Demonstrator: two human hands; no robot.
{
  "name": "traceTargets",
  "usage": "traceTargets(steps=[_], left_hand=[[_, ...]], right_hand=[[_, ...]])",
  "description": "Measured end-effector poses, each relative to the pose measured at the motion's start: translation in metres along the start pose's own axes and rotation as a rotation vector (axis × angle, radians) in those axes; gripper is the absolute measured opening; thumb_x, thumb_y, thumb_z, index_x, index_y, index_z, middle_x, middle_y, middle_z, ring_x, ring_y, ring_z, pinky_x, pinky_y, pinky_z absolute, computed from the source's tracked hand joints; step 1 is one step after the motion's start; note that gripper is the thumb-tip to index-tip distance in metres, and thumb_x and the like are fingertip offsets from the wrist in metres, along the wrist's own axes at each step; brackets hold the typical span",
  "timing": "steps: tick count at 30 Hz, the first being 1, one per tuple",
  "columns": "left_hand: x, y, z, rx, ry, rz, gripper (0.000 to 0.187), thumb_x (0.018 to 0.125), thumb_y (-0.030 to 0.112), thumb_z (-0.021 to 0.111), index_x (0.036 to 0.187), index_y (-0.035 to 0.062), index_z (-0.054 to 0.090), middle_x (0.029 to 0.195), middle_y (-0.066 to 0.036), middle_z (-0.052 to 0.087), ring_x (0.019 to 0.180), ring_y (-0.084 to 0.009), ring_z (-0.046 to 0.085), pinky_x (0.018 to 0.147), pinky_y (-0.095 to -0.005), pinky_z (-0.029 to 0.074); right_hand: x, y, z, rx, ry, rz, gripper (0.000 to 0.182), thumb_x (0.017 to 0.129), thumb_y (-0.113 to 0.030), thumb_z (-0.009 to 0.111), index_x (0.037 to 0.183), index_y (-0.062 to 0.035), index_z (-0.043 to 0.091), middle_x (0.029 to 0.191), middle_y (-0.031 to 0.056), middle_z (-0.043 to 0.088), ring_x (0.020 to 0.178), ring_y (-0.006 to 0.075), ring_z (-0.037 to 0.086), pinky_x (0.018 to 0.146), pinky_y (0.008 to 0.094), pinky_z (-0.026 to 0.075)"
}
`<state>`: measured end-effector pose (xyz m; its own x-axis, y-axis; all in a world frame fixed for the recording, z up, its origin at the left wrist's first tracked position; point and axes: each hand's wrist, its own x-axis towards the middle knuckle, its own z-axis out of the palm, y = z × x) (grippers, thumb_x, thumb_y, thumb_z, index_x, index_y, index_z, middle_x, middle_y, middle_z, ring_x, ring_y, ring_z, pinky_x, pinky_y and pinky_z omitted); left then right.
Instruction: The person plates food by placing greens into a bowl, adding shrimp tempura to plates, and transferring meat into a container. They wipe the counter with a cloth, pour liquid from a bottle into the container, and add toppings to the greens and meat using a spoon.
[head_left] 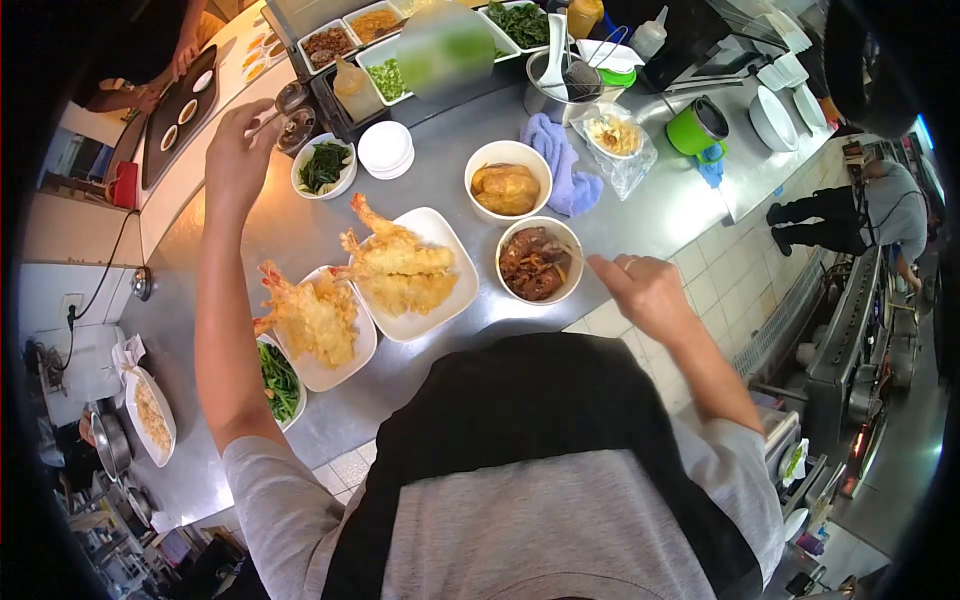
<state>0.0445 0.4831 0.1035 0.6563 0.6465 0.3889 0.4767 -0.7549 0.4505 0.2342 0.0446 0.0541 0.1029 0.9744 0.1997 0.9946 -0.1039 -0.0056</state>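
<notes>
My left hand [240,150] reaches to small dark jars [297,128] at the counter's back left. Its fingers are pinched together beside them, and what they hold is too small to make out. My right hand [645,295] is closed on a thin-handled utensil [575,255], whose end reaches into a white bowl of dark braised meat [535,265]. Behind that bowl stands another with a brown-yellow piece of food [505,190]. Between my arms, shrimp tempura [400,270] lies on a white dish, with more tempura [320,325] on a second dish.
Leafy greens fill a bowl [325,168] and a dish [278,380]. White lids [386,148], a blue cloth [556,165] and a plastic bag [625,150] lie on the steel counter. Topping trays [385,75] line the back. Other people are at the left and right [895,200].
</notes>
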Motion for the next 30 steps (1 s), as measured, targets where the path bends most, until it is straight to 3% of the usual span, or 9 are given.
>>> traceTargets(steps=[3, 6, 8, 10, 16, 20, 24, 26, 30], left_hand=[[-0.041, 0.031, -0.014, -0.104, 0.018, 0.079, 0.028, 0.086, 0.017, 0.063, 0.112, 0.0083, 0.063, 0.107, -0.01, 0.062, 0.093, -0.0221, 0.06, 0.081, -0.0327, 0.048], [-0.084, 0.056, -0.018, -0.202, -0.078, 0.032, 0.028, 0.088, 0.013, 0.061, 0.115, 0.0046, 0.061, 0.107, -0.008, 0.062, 0.097, -0.0171, 0.058, 0.082, -0.0301, 0.049], [-0.114, 0.073, -0.012, -0.348, -0.112, -0.001, 0.027, 0.085, 0.009, 0.063, 0.111, 0.0041, 0.063, 0.101, -0.01, 0.063, 0.084, -0.0175, 0.059, 0.075, -0.0292, 0.048], [-0.141, 0.088, 0.002, -0.467, -0.207, -0.047, 0.027, 0.085, 0.008, 0.063, 0.111, 0.0025, 0.062, 0.097, -0.01, 0.063, 0.08, -0.0168, 0.059, 0.074, -0.0287, 0.048], [-0.196, 0.121, 0.034, -0.568, -0.398, -0.068, 0.025, 0.085, 0.01, 0.062, 0.109, 0.0023, 0.062, 0.095, -0.012, 0.062, 0.08, -0.0206, 0.063, 0.073, -0.0306, 0.051], [-0.208, 0.119, 0.029, -0.626, -0.368, -0.128, 0.025, 0.085, 0.01, 0.063, 0.109, 0.0022, 0.062, 0.094, -0.012, 0.062, 0.081, -0.0212, 0.063, 0.073, -0.0303, 0.051], [-0.215, 0.112, 0.017, -0.648, -0.248, -0.182, 0.025, 0.084, 0.007, 0.064, 0.107, 0.0011, 0.063, 0.093, -0.011, 0.063, 0.081, -0.0187, 0.063, 0.073, -0.0281, 0.05], [-0.222, 0.11, 0.012, -0.669, -0.2, -0.217, 0.024, 0.082, 0.005, 0.065, 0.106, 0.0001, 0.063, 0.093, -0.011, 0.063, 0.081, -0.0166, 0.062, 0.073, -0.0263, 0.049], [-0.222, 0.092, 0.004, -0.658, -0.091, -0.244, 0.02, 0.084, 0.007, 0.064, 0.103, 0.0016, 0.064, 0.087, -0.012, 0.063, 0.077, -0.022, 0.064, 0.067, -0.0297, 0.051]], right_hand=[[-0.001, -0.003, 0.003, 0.05, 0.123, 0.033, 0.035, 0.068, -0.001, 0.061, 0.102, -0.0081, 0.063, 0.063, 0.0029, 0.051, 0.053, 0.0198, 0.055, 0.048, 0.0334, 0.046], [-0.004, 0.001, 0.011, -0.011, -0.018, -0.012, 0.032, 0.073, -0.006, 0.059, 0.104, -0.0093, 0.06, 0.067, 0.0028, 0.055, 0.057, 0.019, 0.059, 0.053, 0.0315, 0.049], [-0.005, -0.003, 0.006, 0.101, 0.165, 0.026, 0.034, 0.07, -0.001, 0.063, 0.102, -0.0099, 0.062, 0.064, 0.004, 0.055, 0.055, 0.0202, 0.056, 0.05, 0.0321, 0.046], [-0.014, 0.0, 0.022, 0.106, 0.175, 0.024, 0.032, 0.071, -0.003, 0.062, 0.103, -0.0093, 0.061, 0.065, 0.0038, 0.055, 0.057, 0.0205, 0.057, 0.051, 0.0325, 0.047], [-0.023, 0.004, 0.032, 0.158, 0.227, 0.009, 0.023, 0.078, -0.002, 0.062, 0.1, -0.0085, 0.06, 0.068, 0.0052, 0.058, 0.058, 0.023, 0.059, 0.053, 0.035, 0.047], [-0.012, 0.013, 0.03, 0.237, 0.177, 0.062, 0.014, 0.082, -0.001, 0.062, 0.094, -0.0065, 0.062, 0.072, 0.0103, 0.062, 0.06, 0.0267, 0.061, 0.054, 0.0379, 0.048], [0.071, 0.005, -0.008, 0.609, 0.18, 0.282, 0.013, 0.084, -0.005, 0.06, 0.098, -0.0046, 0.061, 0.084, 0.0161, 0.066, 0.07, 0.0332, 0.064, 0.06, 0.0386, 0.051], [0.129, -0.01, -0.015, 0.473, 0.243, 0.076, 0.014, 0.087, -0.007, 0.057, 0.099, -0.0043, 0.061, 0.083, 0.0168, 0.066, 0.072, 0.0345, 0.064, 0.06, 0.0398, 0.051], [0.248, -0.049, -0.001, 0.288, 0.259, -0.086, 0.015, 0.091, -0.018, 0.053, 0.096, -0.0048, 0.059, 0.081, 0.0184, 0.065, 0.071, 0.037, 0.064, 0.06, 0.0447, 0.05]])
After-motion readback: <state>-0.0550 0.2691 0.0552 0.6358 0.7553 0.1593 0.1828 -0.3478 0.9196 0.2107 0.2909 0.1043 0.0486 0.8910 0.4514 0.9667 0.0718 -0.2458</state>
